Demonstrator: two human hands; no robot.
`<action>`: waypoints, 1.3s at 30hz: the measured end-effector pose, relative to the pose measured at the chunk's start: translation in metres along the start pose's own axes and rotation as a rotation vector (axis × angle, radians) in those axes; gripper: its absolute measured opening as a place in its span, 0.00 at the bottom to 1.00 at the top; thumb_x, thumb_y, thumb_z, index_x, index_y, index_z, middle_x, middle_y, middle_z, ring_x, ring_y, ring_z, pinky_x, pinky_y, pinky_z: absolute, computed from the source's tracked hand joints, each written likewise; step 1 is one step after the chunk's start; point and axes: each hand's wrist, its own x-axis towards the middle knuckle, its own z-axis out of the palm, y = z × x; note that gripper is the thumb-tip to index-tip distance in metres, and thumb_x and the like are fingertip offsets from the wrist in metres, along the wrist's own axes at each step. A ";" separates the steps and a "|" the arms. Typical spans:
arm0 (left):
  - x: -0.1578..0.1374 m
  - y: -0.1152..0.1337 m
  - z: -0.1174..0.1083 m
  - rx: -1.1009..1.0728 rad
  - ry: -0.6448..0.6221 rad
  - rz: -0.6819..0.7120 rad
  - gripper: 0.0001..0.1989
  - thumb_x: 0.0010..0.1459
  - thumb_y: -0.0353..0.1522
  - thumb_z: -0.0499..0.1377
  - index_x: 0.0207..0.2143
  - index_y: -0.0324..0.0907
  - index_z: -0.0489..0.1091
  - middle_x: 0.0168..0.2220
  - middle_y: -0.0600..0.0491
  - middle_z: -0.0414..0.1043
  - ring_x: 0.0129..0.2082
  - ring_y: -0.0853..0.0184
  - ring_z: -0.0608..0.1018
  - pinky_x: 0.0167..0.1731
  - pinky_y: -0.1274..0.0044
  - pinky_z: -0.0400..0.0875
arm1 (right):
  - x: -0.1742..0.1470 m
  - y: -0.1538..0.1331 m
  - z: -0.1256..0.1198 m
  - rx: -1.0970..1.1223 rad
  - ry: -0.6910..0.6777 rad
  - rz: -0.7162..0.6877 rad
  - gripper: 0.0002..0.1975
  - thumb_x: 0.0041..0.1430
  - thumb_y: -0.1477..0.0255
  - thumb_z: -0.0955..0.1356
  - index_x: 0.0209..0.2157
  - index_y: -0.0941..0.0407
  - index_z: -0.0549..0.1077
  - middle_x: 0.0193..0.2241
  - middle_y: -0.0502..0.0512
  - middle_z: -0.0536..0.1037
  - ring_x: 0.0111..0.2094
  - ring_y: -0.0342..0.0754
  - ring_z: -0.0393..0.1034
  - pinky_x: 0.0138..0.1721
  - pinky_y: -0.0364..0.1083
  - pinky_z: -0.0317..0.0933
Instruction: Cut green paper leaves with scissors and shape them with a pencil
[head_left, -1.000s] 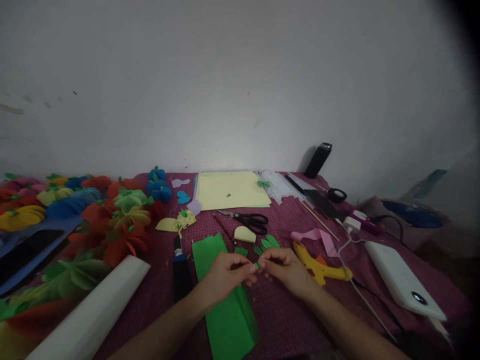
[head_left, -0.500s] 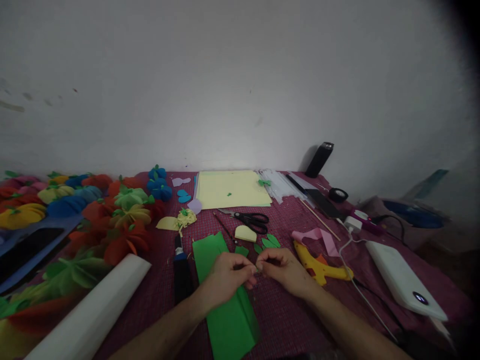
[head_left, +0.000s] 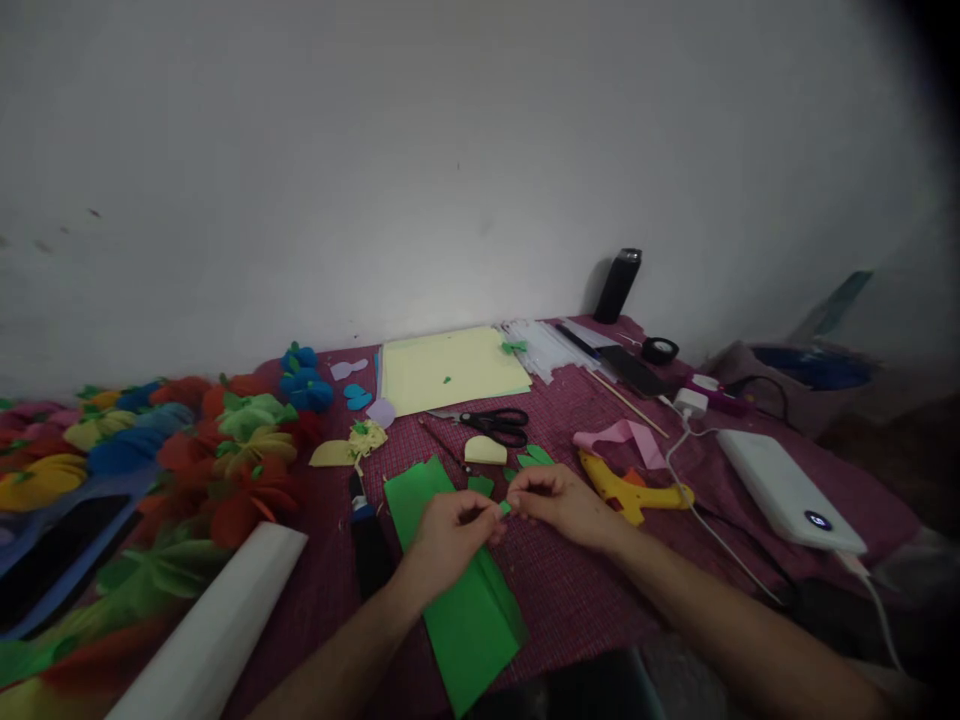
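Holds a small green piece (head_left: 505,508) in a pinch of the left hand (head_left: 454,535), between thumb and forefinger, just off the right edge of a green sheet (head_left: 469,610) at near centre. Brings the fingertips of the right hand (head_left: 559,500) close together just to the right of the piece; cannot tell whether gripping its edge or merely closed beside it. Appears, as a judgement, to be shaping this one scrap with fingertips alone. Calls next, most likely, for a firm left pinch and a light touch from the right, so as not to crease or drop it. Farther off, shows a pale yellow cut piece (head_left: 486,450), green leaf shapes (head_left: 535,457) and black-handled scissors (head_left: 504,428); to the right, a yellow glue gun (head_left: 634,495) near a pink strip (head_left: 622,438). Bears no legible brand or label anywhere. Shows a lit display (head_left: 818,520) on the white power bank (head_left: 776,480) at right, too small to read surely.
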 end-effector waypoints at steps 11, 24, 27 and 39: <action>0.001 0.005 -0.006 0.058 -0.064 -0.038 0.11 0.52 0.37 0.57 0.23 0.40 0.72 0.21 0.52 0.75 0.23 0.66 0.75 0.25 0.78 0.65 | 0.002 -0.001 -0.007 -0.063 -0.010 -0.066 0.07 0.50 0.70 0.67 0.23 0.58 0.74 0.18 0.46 0.68 0.21 0.40 0.57 0.24 0.41 0.51; 0.002 0.008 -0.018 0.177 0.038 0.044 0.13 0.51 0.40 0.59 0.34 0.41 0.76 0.28 0.52 0.75 0.28 0.65 0.73 0.27 0.78 0.63 | 0.005 -0.005 -0.021 0.060 0.012 -0.038 0.06 0.45 0.72 0.66 0.21 0.59 0.73 0.16 0.45 0.69 0.18 0.39 0.58 0.20 0.39 0.52; 0.003 0.006 -0.005 0.159 0.012 0.028 0.13 0.49 0.39 0.61 0.33 0.40 0.76 0.27 0.53 0.74 0.26 0.66 0.71 0.27 0.78 0.62 | 0.004 -0.002 -0.015 0.035 -0.034 -0.039 0.05 0.44 0.74 0.66 0.22 0.58 0.75 0.15 0.43 0.67 0.17 0.38 0.56 0.20 0.39 0.48; 0.004 -0.007 -0.010 -0.191 -0.014 -0.116 0.14 0.49 0.42 0.63 0.24 0.38 0.73 0.21 0.56 0.65 0.22 0.72 0.62 0.24 0.80 0.55 | 0.003 -0.009 -0.017 0.127 0.081 -0.017 0.18 0.55 0.59 0.63 0.23 0.59 0.71 0.21 0.50 0.72 0.21 0.39 0.64 0.22 0.39 0.57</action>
